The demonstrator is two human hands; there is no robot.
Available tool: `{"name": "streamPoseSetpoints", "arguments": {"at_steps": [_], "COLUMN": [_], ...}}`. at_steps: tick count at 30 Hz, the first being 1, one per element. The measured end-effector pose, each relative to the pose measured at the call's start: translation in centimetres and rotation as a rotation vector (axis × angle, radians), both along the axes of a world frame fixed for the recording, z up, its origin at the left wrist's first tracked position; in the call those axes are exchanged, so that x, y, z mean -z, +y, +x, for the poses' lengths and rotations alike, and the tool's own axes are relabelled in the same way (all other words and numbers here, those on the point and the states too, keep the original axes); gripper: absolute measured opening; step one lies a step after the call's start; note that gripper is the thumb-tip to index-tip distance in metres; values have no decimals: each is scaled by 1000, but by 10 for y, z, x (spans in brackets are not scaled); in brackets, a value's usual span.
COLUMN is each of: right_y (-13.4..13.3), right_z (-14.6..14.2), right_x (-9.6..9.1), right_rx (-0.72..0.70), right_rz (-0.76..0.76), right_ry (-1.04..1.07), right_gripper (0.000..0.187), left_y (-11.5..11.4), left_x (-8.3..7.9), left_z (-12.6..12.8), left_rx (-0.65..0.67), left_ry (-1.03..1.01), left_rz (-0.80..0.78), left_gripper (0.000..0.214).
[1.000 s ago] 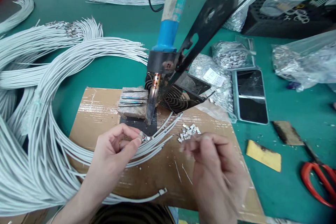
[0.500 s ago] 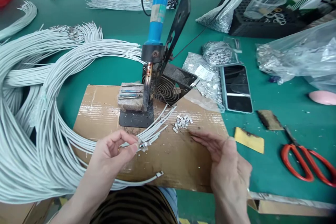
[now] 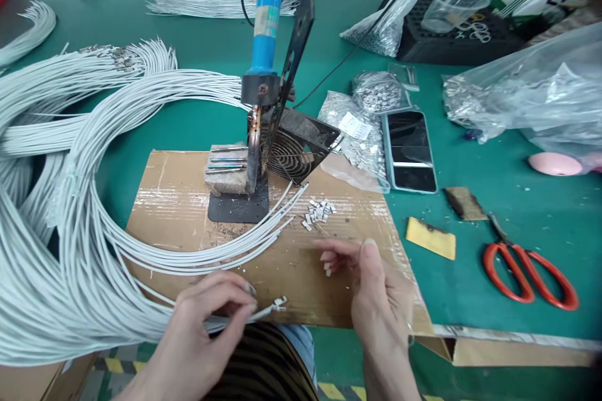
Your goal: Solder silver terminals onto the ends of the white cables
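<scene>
My left hand (image 3: pixel 214 319) is closed at the front edge of the cardboard, thumb and fingers pinched on a white cable (image 3: pixel 264 314). Small metal terminals (image 3: pixel 279 304) show at the cable end just past the fingertips; how many cables are in the pinch is hidden. My right hand (image 3: pixel 379 294) hovers over the right side of the cardboard, thumb up and fingers loosely stretched, with nothing visible in it. Beyond it lies a small pile of loose metal terminals (image 3: pixel 318 213). A fan of bare-ended white cables (image 3: pixel 226 257) curves across the cardboard.
A blue-handled soldering iron (image 3: pixel 268 44) stands upright over a block with solder wires (image 3: pixel 228 169). Behind is a black fan (image 3: pixel 294 150). To the right lie a phone (image 3: pixel 411 150), yellow sponge (image 3: pixel 431 238) and red-handled scissors (image 3: pixel 529 272). Large white cable bundles (image 3: pixel 79 250) fill the left.
My left hand has moved down toward the front edge, bringing its cable end beside the terminal-tipped one there. My right hand has shifted left. The view has turned slightly right.
</scene>
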State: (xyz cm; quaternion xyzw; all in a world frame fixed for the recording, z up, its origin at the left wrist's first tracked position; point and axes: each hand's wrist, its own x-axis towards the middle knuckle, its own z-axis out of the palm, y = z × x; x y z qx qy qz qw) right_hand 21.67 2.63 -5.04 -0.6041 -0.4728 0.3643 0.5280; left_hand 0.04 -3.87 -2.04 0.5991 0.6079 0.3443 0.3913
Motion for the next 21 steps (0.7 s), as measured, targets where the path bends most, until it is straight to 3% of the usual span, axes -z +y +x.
{"name": "streamPoseSetpoints", "arguments": {"at_steps": [3, 4, 8, 12, 15, 18, 21], "right_y": [0, 0, -1, 0, 0, 1, 0], "right_z": [5, 6, 5, 5, 7, 7, 4], "right_x": [2, 2, 4, 6, 7, 7, 4], "right_rx": [19, 21, 33, 23, 9, 6, -24], "right_rz": [-26, -33, -57, -70, -65, -67, -47], "right_ry": [-22, -27, 0, 32, 30, 21, 11], "right_gripper": [59, 59, 58, 58, 57, 57, 54], "left_y": [-4, -4, 0, 4, 8, 9, 9], "left_x": [16, 21, 30, 30, 23, 6, -16], "left_z": [-15, -21, -39, -47, -48, -44, -31], "left_rx": [-114, -92, 150, 262, 266, 221, 116], "left_ry": [361, 471, 662, 720, 685, 526, 227], "left_rz": [276, 336, 426, 395, 401, 363, 86], "left_gripper": [24, 26, 36, 48, 41, 29, 23]}}
